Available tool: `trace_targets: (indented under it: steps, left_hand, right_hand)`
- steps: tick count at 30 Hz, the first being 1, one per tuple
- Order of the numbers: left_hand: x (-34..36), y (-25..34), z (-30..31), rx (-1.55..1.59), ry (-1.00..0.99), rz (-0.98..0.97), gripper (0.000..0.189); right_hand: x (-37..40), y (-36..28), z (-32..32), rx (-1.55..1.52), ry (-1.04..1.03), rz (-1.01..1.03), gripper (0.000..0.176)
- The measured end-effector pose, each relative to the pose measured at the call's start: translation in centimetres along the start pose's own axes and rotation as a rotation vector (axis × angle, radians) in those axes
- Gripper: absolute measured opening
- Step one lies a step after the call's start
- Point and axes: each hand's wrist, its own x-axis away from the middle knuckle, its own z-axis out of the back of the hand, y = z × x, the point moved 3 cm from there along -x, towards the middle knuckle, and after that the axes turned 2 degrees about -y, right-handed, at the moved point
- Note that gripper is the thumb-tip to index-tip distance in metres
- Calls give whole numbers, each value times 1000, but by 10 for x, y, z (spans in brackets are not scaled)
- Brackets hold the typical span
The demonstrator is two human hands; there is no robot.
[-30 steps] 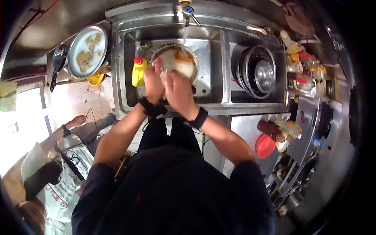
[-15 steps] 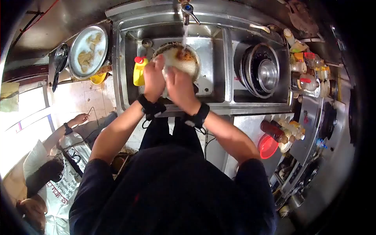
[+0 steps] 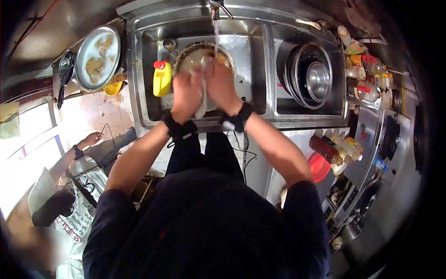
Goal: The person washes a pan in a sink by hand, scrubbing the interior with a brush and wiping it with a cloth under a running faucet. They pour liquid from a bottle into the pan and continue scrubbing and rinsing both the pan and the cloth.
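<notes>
My left hand (image 3: 186, 94) and my right hand (image 3: 222, 85) are close together over the left sink basin. Both are closed on a wet whitish cloth (image 3: 201, 106), whose end hangs down between them. Under my hands is a round, dark-rimmed pan (image 3: 191, 49) with cloudy liquid in it; my hands hide much of it. Water (image 3: 216, 39) runs from the faucet (image 3: 215, 10) into the pan beside my right hand. A yellow bottle with a red cap (image 3: 161, 80) stands left of my left hand. Black bands circle both wrists.
Stacked metal bowls (image 3: 310, 96) sit in the right basin. A pan of foamy water (image 3: 81, 69) with brownish pieces and black-handled utensils (image 3: 63, 76) are at the left. Bottles and packets (image 3: 367, 90) crowd the right side. Another person (image 3: 81, 204) is at the lower left.
My right hand has moved forward, nearer the running water. More of the cloth now hangs in sight between my hands. The view has shifted slightly.
</notes>
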Motion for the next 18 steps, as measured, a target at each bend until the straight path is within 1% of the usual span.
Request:
trace_targets:
  steps: [2, 3, 4, 5, 6, 7, 8, 9, 10, 12, 13, 14, 16, 17, 18]
  left_hand:
    - [-5, -3, -2, 16, 28, -97, 31]
    - [-12, -6, 0, 18, 37, -100, 31]
    - [-17, -4, 4, -133, 135, -268, 31]
    - [-15, -3, 6, -285, 217, -434, 31]
    - [-15, 7, 8, -284, 208, -437, 31]
    - [-13, 19, 12, -181, 55, -225, 30]
    - [-8, 22, 12, -77, -98, -8, 29]
    - [-18, -1, 10, -39, -25, -171, 30]
    - [-30, 1, 16, -36, -17, -185, 30]
    - [-35, -3, 29, 690, 1, 79, 38]
    - [-33, 14, 33, 951, -111, 211, 42]
    - [-32, 19, 33, 951, -107, 202, 42]
    - [-29, 25, 30, 1245, -144, 311, 33]
    - [-33, 11, 28, 1141, -182, 278, 34]
    - [-31, 16, 28, 1140, -184, 273, 34]
  right_hand:
    - [-5, 12, -4, -95, 55, -70, 13]
    - [-2, -13, 5, 73, 10, 11, 14]
    - [-2, -20, -2, -146, -33, -139, 17]
    - [-6, -12, 1, -194, 6, -192, 18]
    - [-12, 2, 3, -239, 50, -248, 20]
    - [-11, 15, -4, -242, 46, -257, 20]
    - [-7, 25, -13, -102, 16, -175, 21]
    - [-11, 33, -18, 43, 0, -76, 23]
    - [-20, 38, -10, 50, 11, -66, 23]
    - [-21, 48, 6, -281, 89, -257, 23]
    - [-17, 57, 5, -1004, -1, -601, 29]
    - [-16, 55, 5, -1005, -1, -592, 29]
    - [2, 46, -17, -1682, 20, -957, 36]
    - [12, 50, -42, -1521, 28, -732, 40]
    - [9, 50, -37, -1521, 30, -728, 40]
